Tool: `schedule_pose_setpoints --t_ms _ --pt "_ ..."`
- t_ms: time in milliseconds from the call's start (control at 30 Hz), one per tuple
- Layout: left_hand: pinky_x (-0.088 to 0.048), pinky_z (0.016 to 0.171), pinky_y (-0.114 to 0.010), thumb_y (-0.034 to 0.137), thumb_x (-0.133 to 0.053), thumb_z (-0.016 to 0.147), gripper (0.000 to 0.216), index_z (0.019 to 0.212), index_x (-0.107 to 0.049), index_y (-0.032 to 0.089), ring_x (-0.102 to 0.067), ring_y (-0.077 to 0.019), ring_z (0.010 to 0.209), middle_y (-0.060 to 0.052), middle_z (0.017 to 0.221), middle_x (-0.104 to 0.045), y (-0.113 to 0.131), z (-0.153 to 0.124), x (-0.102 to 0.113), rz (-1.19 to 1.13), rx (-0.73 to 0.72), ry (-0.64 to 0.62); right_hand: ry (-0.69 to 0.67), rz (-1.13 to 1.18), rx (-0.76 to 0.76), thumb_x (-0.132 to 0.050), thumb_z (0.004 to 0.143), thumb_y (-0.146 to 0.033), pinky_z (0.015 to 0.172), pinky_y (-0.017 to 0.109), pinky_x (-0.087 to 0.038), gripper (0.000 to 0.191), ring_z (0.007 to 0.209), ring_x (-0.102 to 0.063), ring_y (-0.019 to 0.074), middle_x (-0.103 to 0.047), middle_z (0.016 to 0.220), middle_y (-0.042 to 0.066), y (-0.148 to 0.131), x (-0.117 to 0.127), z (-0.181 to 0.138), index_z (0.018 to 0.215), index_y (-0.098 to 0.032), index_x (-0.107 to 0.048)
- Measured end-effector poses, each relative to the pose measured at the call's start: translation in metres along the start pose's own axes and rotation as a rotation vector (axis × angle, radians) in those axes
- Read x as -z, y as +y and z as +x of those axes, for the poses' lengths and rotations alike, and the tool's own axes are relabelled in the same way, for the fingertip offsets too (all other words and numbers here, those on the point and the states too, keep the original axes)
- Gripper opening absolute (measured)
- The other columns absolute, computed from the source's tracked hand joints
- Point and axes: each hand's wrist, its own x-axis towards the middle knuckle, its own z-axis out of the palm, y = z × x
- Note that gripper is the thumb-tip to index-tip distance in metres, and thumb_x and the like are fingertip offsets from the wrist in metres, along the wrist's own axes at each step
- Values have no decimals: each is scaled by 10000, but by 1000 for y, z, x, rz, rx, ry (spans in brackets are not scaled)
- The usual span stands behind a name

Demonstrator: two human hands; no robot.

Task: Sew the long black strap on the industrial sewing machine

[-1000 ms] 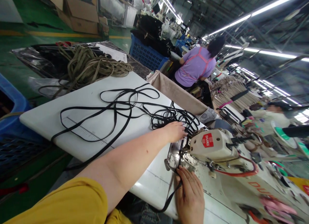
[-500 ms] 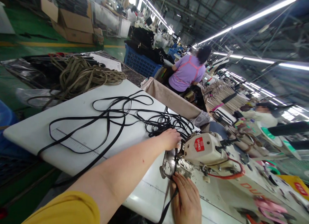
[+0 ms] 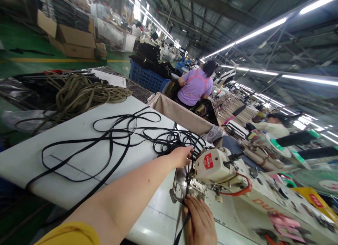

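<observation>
My left hand (image 3: 182,155) reaches behind the head of a cream sewing machine (image 3: 216,167) and its fingers close on the black strap (image 3: 111,139) where it leaves the needle area. My right hand (image 3: 200,220) lies flat on the machine bed in front of the needle, fingers pressed on the same black strap, which runs off the table's near edge. The rest of the strap lies in loose loops and a tangle over the white table (image 3: 39,149).
A pile of olive webbing (image 3: 76,93) lies beyond the white table. A blue crate (image 3: 148,77) and cardboard boxes (image 3: 71,40) stand farther back. A person in a purple shirt (image 3: 195,88) sits ahead; another person (image 3: 274,127) sits at the right. Pink scissors (image 3: 285,225) lie by the machine.
The view has tilted upward and rightward, so the table and machine sit lower and further left. Both hands keep their places on the strap by the needle.
</observation>
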Motion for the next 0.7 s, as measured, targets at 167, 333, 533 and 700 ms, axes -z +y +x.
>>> schedule_pose_setpoints --t_ms 167,333,533,700 --pt "-582 806 -308 47 -794 765 457 1201 -693 139 -697 -177 789 -2 851 -703 -4 6 -3 -594 229 -27 6 -5 -11 -534 1113 -304 1024 426 -560 250 1091 -771 244 -799 1196 73 -1 0 0 1257 -197 -708" --pt "-585 752 -302 84 -917 682 346 956 -711 130 -684 -166 731 -12 784 -691 -5 5 -1 -987 410 22 -19 -3 -13 -578 1086 -272 1031 438 -577 248 1115 -766 254 -791 1223 80 1 0 -4 1285 -191 -704" --pt "-503 632 -211 122 -972 668 264 831 -765 112 -658 -130 702 -71 813 -743 0 -1 26 -1209 459 59 -30 4 -14 -617 1058 -243 1024 449 -598 265 1128 -766 264 -783 1248 78 4 -2 -8 1304 -199 -703" --pt "-518 674 -183 161 -993 682 284 901 -820 105 -670 -116 750 -98 884 -762 7 -9 68 -1429 209 226 -21 0 -4 -607 1062 -233 1014 440 -614 255 1119 -771 257 -789 1232 77 4 -2 -8 1298 -200 -698"
